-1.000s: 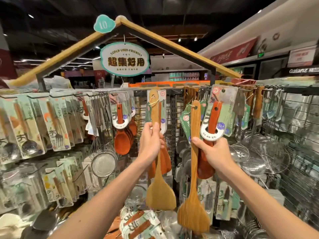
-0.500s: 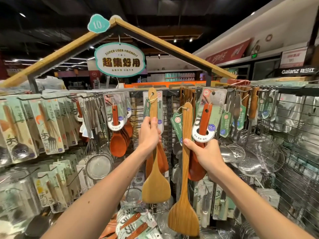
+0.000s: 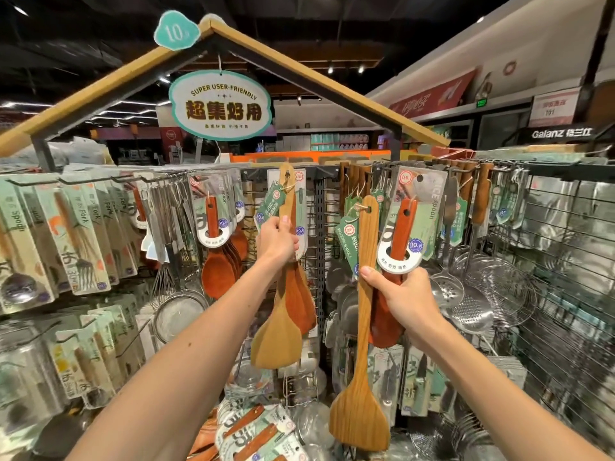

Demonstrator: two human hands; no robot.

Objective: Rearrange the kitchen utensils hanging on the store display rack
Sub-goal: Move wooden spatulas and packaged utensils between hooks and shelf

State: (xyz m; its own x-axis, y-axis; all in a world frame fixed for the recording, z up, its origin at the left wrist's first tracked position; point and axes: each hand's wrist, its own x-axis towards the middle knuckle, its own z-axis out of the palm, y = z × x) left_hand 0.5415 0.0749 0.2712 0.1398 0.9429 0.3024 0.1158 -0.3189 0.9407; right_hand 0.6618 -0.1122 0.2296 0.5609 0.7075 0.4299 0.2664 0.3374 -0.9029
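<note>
- Well, at nine o'clock on the display rack [image 3: 320, 247], card sleeves [image 3: 80, 234] hang in rows on hooks, and each one holds a fork or a spoon.
- Just right of them, toward ten o'clock, bare steel whisks [image 3: 164, 277] hang with a mesh strainer [image 3: 179, 317] below.
- Next along is a bunch of red-brown rice spoons [image 3: 218, 261], each handle poked through a card collar.
- At the centre, the left hand [image 3: 278, 239] has its fingers curled tight round the handle of a pale wooden spatula [image 3: 276, 341]. The handle tip reaches the top rail at twelve o'clock and the blade hangs down. I cannot tell whether it sits on a hook.
- Down at six o'clock lies a heap of packaged spoons [image 3: 256, 434].
- The right hand [image 3: 404, 301], toward four o'clock of the left one, clamps a long wooden spatula [image 3: 361, 410] and a packaged rice spoon [image 3: 404, 224] together. The thumb presses the front of the spatula handle. The spatula stands upright in front of the hanging goods, blade down.
- At three o'clock, steel skimmers [image 3: 472, 311] hang against the wire grid.
</note>
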